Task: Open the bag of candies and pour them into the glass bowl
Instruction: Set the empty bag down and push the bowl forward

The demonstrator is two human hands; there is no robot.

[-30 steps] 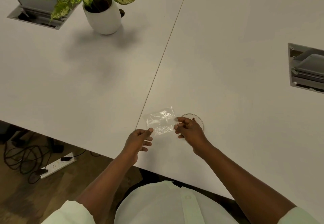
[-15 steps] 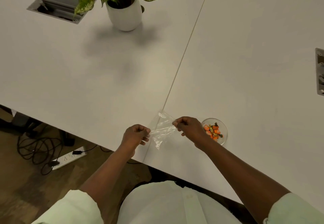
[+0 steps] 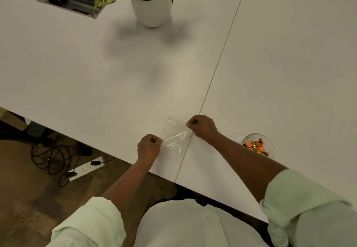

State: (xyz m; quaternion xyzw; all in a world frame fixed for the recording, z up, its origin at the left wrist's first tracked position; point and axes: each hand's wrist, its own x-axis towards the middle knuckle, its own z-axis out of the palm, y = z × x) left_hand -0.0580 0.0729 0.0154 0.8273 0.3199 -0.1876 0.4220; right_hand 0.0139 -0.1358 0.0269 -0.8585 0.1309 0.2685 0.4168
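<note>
A clear plastic bag (image 3: 173,136), flat and with nothing visible inside, is stretched between my two hands just above the white table near its front edge. My left hand (image 3: 149,147) pinches the bag's near-left corner in a closed fist. My right hand (image 3: 201,127) pinches its far-right edge, also fisted. A small glass bowl (image 3: 270,142) stands on the table to the right, behind my right forearm, and holds several orange wrapped candies (image 3: 256,146).
A potted plant in a white pot (image 3: 152,5) stands at the back of the table, with an open cable hatch (image 3: 71,3) to its left. A seam (image 3: 218,67) runs down the table. A power strip and cables (image 3: 85,168) lie on the floor at left.
My hands have carried the bag left, away from the bowl, and pulled it taut between them. The bowl with candies, hidden by my right hand a second ago, now shows.
</note>
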